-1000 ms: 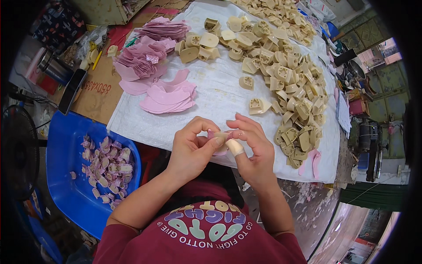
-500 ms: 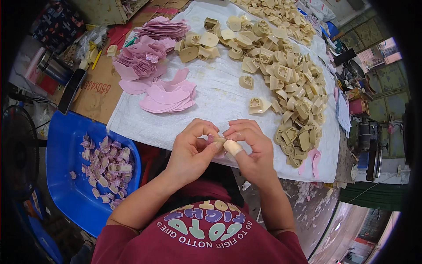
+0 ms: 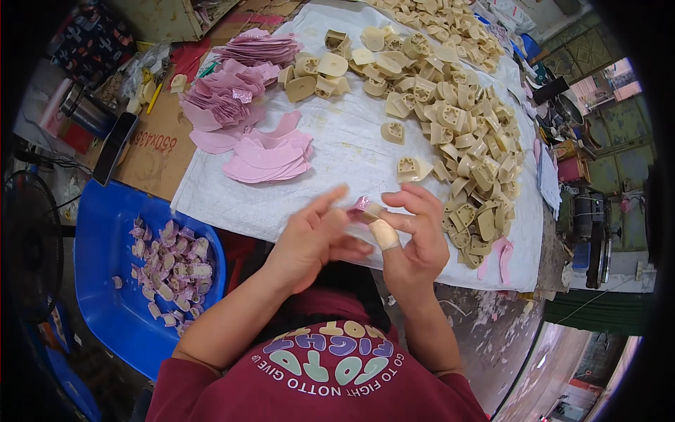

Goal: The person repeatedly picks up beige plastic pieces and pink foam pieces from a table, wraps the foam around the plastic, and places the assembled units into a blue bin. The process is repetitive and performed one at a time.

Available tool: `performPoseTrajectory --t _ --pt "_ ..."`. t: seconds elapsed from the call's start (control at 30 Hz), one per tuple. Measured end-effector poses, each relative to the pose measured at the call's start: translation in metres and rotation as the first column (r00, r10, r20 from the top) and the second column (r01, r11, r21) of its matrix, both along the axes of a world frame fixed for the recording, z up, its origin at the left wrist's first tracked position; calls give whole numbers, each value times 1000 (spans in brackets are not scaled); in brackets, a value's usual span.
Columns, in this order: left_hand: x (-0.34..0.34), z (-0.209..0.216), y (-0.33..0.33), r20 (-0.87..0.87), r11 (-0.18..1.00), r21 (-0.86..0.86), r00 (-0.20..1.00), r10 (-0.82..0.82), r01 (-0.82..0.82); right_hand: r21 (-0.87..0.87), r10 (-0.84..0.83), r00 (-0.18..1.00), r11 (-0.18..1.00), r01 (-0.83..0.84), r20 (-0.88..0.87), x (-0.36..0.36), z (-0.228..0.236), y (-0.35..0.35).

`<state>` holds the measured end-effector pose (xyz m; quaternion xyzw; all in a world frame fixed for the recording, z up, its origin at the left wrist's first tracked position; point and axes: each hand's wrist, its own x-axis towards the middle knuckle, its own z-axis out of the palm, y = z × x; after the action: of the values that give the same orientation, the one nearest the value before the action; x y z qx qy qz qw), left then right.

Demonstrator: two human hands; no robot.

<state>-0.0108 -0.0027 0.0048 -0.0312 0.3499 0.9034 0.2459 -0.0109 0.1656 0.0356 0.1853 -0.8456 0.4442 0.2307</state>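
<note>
Between the thumb and fingers of my right hand (image 3: pixel 415 243) is a beige plastic shoe heel, partly wrapped in a glittery pink cover (image 3: pixel 361 206). A tan wrap covers that thumb. My left hand (image 3: pixel 309 243) is just left of the heel, its fingers spread and somewhat blurred, with nothing in it. Beyond my hands lie two loose bare heels, the closer one (image 3: pixel 413 169) near my right fingertips. Flat curved pink cover pieces (image 3: pixel 271 158) lie fanned on the white cloth (image 3: pixel 344 144) to the far left.
A large heap of beige heels (image 3: pixel 485 144) spreads over the right of the table. Stacked pink pieces (image 3: pixel 221 95) stand at the back left. Below the table's left edge, a blue basin (image 3: pixel 105 309) holds many pink-covered heels (image 3: pixel 172 271). A phone (image 3: pixel 114 148) stands by the cardboard.
My left hand has let go of the heel and moved slightly left, its fingers opening. My right hand has shifted a little right, keeping the heel, whose pink side now shows.
</note>
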Motion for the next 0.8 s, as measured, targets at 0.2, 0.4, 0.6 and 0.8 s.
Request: performPoseTrajectory --t 0.2,0.4,0.6,0.8 --pt "-1 13 1 195 958 276 981 19 -74 -149 82 994 986 -70 75 19 -13 -16" --pt "9 24 10 97 973 187 988 117 -134 -772 573 704 633 -55 420 9 -2 -25" --pt "2 31 15 -140 985 -81 980 143 -155 -855 641 625 511 87 446 1 -1 -23" --pt "-6 21 12 4 987 -109 993 117 -116 -645 406 687 755 120 603 -3 -12 -31"
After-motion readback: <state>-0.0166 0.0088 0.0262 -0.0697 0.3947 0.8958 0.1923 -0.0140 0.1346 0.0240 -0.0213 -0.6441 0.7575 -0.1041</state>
